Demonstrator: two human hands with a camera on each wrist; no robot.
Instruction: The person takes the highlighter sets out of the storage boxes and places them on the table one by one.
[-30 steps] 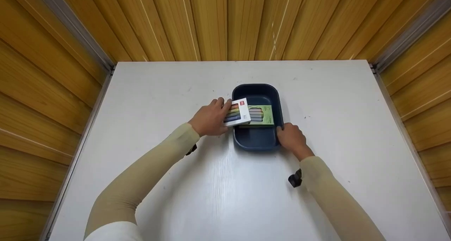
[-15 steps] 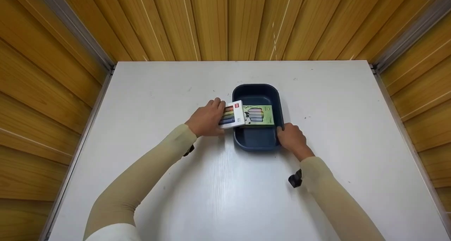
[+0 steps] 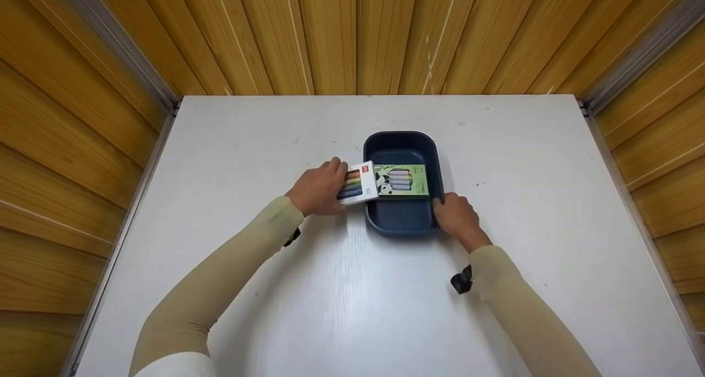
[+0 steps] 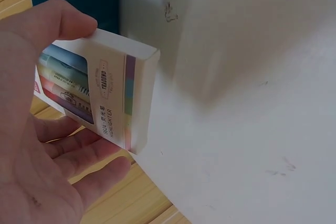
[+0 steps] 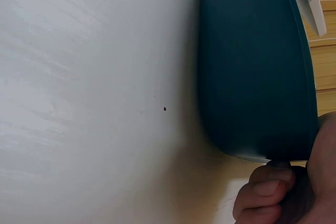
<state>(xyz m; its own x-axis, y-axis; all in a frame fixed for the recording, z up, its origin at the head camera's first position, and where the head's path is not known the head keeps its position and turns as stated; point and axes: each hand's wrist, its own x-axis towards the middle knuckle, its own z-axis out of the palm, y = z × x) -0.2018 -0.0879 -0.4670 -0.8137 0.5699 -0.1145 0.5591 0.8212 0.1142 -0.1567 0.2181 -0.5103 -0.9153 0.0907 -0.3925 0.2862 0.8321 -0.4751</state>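
Note:
My left hand point(image 3: 320, 188) pinches a white box of highlighters point(image 3: 358, 183) between thumb and fingers. In the left wrist view, colored pens show through the window of the highlighter box point(image 4: 110, 85). Its right end overlaps the left rim of a dark blue tray point(image 3: 402, 220). Inside the tray lies a green box with a panda picture point(image 3: 405, 180), its left end partly behind the white box. My right hand point(image 3: 457, 216) grips the tray's right side near the front corner. From the right wrist view, fingers curl at the end of the tray wall point(image 5: 252, 66).
The tray stands on a white tabletop point(image 3: 264, 145). Wood-grain panels point(image 3: 330, 35) close off the back and both sides, with grey metal posts point(image 3: 121, 41) at the corners. Each wrist wears a black camera point(image 3: 461, 279).
My left hand has drawn the highlighter box to the left and slightly toward me, uncovering more of the green box. The right hand and the tray have stayed put.

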